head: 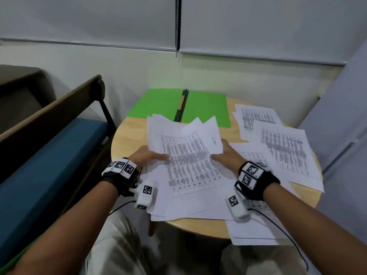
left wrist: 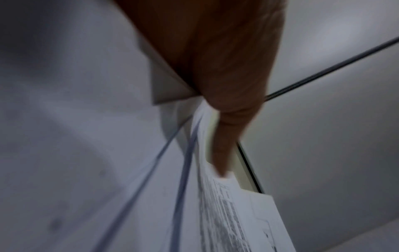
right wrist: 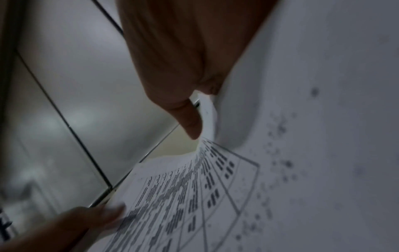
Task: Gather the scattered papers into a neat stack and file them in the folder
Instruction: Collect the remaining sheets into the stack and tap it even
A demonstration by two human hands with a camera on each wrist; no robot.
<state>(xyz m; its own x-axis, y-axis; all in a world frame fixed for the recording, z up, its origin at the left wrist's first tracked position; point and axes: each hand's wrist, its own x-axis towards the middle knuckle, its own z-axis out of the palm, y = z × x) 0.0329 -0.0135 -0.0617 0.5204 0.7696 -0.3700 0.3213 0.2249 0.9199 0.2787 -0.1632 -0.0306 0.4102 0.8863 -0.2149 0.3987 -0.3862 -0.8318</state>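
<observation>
Both hands hold a loose bundle of printed sheets [head: 186, 153] tilted up above the round wooden table [head: 129, 135]. My left hand [head: 148, 156] grips the bundle's left edge, thumb on top. My right hand [head: 223, 153] pinches the right edge. In the left wrist view the thumb [left wrist: 226, 133] presses on the paper edges [left wrist: 226, 204]. The right wrist view shows my thumb [right wrist: 190, 119] on the curled sheet [right wrist: 194, 196]. An open green folder [head: 204, 108] lies flat behind the bundle. More printed sheets [head: 286, 149] lie scattered on the right.
Further sheets [head: 178, 203] lie under my wrists, and some [head: 252, 233] overhang the near table edge. A blue-cushioned bench [head: 49, 165] stands on the left. A white wall [head: 119, 66] runs close behind the table, and a grey panel [head: 341, 120] on the right.
</observation>
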